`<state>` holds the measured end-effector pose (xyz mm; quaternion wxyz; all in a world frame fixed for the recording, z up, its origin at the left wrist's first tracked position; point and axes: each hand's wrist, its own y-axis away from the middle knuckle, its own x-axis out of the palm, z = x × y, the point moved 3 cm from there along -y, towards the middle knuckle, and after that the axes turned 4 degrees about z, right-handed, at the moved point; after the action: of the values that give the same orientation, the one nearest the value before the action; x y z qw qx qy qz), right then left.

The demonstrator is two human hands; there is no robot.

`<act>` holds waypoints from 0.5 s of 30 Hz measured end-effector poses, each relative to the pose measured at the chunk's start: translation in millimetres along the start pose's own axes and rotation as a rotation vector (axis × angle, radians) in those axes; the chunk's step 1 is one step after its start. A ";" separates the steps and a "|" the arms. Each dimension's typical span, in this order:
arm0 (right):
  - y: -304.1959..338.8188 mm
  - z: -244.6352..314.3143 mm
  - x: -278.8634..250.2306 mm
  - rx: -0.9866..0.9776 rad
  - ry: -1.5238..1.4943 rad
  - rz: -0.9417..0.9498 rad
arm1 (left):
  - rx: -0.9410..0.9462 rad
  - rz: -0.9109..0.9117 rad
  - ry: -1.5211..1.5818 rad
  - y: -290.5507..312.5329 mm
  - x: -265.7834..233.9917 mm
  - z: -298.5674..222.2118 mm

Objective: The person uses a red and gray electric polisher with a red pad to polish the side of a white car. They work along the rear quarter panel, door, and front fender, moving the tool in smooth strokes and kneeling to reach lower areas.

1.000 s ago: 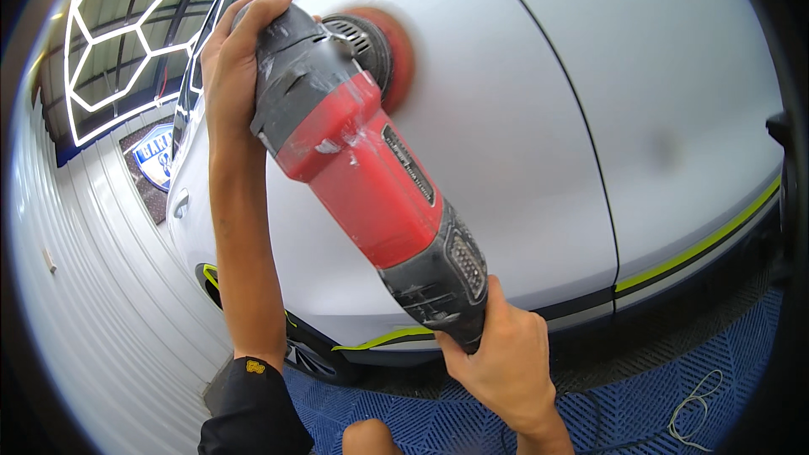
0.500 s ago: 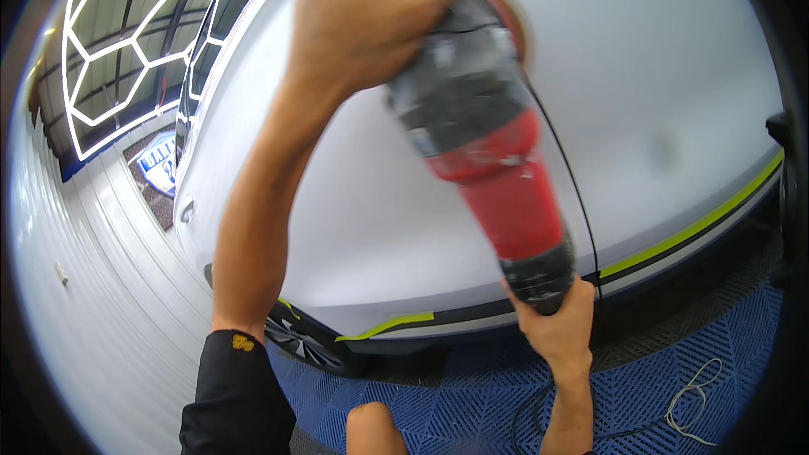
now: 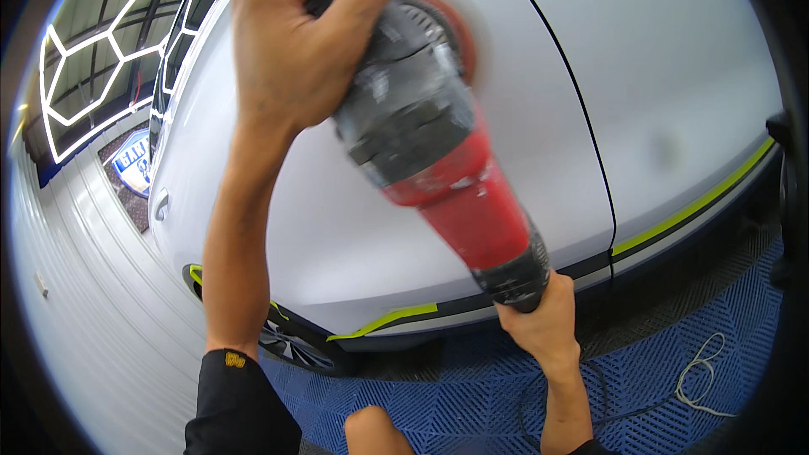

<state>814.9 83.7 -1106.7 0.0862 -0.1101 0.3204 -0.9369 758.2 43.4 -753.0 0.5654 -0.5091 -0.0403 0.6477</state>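
left hand (image 3: pixel 295 55) and right hand (image 3: pixel 543 320) grip the polisher (image 3: pixel 476 206), now shifted left off the door seam (image 3: pixel 581 104).

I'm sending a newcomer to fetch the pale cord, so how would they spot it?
Find the silvery car side filling most of the view, then look below it to the blue patterned floor. At the lower right lies a thin, loosely looped cord. Its whitish colour sets it apart from the dark cable on its left.

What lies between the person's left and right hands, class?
In the head view, the red-and-black power tool spans between the left hand, at its front, and the right hand, at its rear.
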 end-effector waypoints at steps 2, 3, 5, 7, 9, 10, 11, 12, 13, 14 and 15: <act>2.8 3.1 13.0 0.000 0.016 0.040 | -0.073 -0.064 -0.013 21.9 -10.1 7.9; 3.1 4.4 18.1 0.000 0.019 0.051 | -0.095 -0.072 -0.049 29.7 -14.4 10.1; 2.7 6.6 23.6 -0.013 0.027 0.076 | -0.125 -0.086 -0.054 40.7 -22.6 11.6; 1.3 7.6 24.2 -0.009 0.052 0.113 | -0.168 -0.084 -0.041 45.3 -23.4 10.5; 0.5 8.5 19.8 0.006 0.052 0.125 | -0.173 -0.071 -0.043 39.4 -20.4 8.2; 1.0 9.1 16.5 0.021 0.047 0.118 | -0.176 -0.062 -0.034 34.8 -18.1 6.0; 1.4 9.1 12.5 0.052 0.039 0.113 | -0.159 -0.051 -0.053 28.5 -14.8 3.4; 2.0 10.1 8.3 0.047 0.018 0.101 | -0.141 -0.040 -0.062 20.4 -10.2 1.9; 3.1 10.9 4.0 0.057 -0.008 0.093 | -0.108 -0.027 -0.052 11.7 -6.5 -0.4; 2.9 11.2 0.3 0.066 -0.043 0.082 | -0.094 -0.007 -0.059 2.1 -2.3 -1.8; 1.2 11.4 -3.2 0.056 -0.046 0.056 | -0.064 0.012 -0.047 -8.1 1.8 -3.5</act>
<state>821.0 76.9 -1099.1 0.1227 -0.1200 0.2949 -0.9400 766.6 45.8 -750.7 0.5436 -0.5118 -0.0712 0.6615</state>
